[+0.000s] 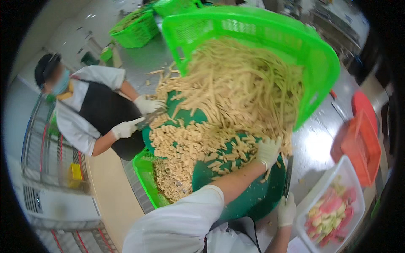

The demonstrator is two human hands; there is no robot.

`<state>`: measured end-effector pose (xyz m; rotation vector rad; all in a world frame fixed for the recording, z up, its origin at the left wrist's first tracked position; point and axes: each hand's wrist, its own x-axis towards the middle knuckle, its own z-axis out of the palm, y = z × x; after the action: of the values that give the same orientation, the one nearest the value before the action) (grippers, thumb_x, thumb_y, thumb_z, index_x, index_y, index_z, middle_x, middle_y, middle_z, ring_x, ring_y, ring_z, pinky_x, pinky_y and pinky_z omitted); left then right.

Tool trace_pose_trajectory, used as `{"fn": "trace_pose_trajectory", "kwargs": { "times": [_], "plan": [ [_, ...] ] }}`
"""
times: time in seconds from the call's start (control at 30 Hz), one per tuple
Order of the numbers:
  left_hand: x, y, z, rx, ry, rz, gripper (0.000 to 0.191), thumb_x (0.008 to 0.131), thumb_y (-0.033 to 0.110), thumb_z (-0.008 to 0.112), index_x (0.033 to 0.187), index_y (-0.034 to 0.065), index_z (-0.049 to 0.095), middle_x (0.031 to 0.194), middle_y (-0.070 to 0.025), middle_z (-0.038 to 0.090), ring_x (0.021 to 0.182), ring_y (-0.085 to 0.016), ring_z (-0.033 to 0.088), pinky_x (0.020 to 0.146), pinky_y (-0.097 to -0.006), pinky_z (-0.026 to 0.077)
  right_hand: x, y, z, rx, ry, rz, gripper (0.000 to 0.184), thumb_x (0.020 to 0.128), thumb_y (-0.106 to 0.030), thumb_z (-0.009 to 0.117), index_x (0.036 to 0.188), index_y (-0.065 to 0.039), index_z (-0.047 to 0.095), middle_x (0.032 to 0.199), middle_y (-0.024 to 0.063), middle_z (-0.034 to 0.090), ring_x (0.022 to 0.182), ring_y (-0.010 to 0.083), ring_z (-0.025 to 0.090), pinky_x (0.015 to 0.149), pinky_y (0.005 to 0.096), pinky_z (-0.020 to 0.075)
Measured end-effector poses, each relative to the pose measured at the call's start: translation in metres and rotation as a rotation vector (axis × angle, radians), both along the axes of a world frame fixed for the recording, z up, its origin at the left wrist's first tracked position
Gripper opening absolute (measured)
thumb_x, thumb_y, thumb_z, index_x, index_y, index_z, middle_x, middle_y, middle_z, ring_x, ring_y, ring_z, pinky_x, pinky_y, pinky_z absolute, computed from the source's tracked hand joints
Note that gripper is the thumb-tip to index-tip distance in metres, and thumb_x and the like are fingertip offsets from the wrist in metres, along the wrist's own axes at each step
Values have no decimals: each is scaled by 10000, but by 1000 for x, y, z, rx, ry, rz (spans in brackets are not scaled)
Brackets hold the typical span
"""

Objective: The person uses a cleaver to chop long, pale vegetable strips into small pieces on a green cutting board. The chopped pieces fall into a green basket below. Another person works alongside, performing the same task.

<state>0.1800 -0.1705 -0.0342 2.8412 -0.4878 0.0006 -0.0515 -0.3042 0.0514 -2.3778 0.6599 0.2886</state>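
My left hand [269, 153], in a white glove, reaches across a round green cutting board [240, 202] and touches long pale strips at the edge of a heap. Whether its fingers grip any strips is hard to tell. My gloved right hand [286, 209] is closed around the handle of a knife [288, 174], whose dark blade stands along the board's right edge. Long pale yellow-green strips [240, 82], apparently vegetable, spill from a tilted large green plastic basket [316, 95]. Short cut pieces [180, 137] lie heaped on the boards and in a lower green basket [144, 180].
Across the heap, a masked co-worker [104, 110] in gloves holds a blade [147, 121] over another green board [186, 112]. At right are a white bin [354, 199] with pink and pale contents, red-orange baskets [364, 145] and another knife [339, 110] on the metal table [316, 126].
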Motion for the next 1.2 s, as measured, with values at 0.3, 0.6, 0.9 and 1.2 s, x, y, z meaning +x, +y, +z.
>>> {"fn": "trace_pose_trajectory", "kwargs": {
  "times": [0.3, 0.6, 0.9, 1.2],
  "plan": [
    [-86, 101, 28, -172, 219, -10, 417, 1023, 290, 722, 1291, 58, 501, 1085, -186, 720, 1065, -415, 760, 809, -525, 641, -12, 10, -1, 140, -184, 63, 374, 1092, -185, 614, 1452, -94, 657, 1217, 250, 768, 1129, 458, 740, 973, 515, 566],
    [-218, 202, 41, 213, 298, -22, 671, 990, 186, 654, 1608, 10, 460, 1220, -246, 702, 1067, -399, 752, 786, -464, 657, -18, 37, 1, -56, -194, 416, 380, 1096, -285, 611, 1432, -129, 696, 1231, 210, 776, 1115, 427, 743, 961, 532, 588],
    [-244, 206, 11, 6, 35, 85, 874, 953, 450, 768, 1672, 64, 455, 1476, -144, 598, 1307, -357, 562, 1077, -526, 471, 53, 54, 23, -356, -71, 642, 189, 1106, -185, 543, 1169, -48, 655, 1010, 199, 777, 956, 400, 777, 808, 528, 610],
    [-247, 215, -7, -161, -46, 55, 684, 990, 380, 744, 1563, 68, 536, 1462, -132, 620, 1298, -353, 575, 1107, -529, 439, 48, 74, 33, -322, -50, 725, 142, 1040, -92, 538, 1095, -26, 652, 983, 210, 784, 933, 438, 782, 806, 554, 613]
  ]
}}
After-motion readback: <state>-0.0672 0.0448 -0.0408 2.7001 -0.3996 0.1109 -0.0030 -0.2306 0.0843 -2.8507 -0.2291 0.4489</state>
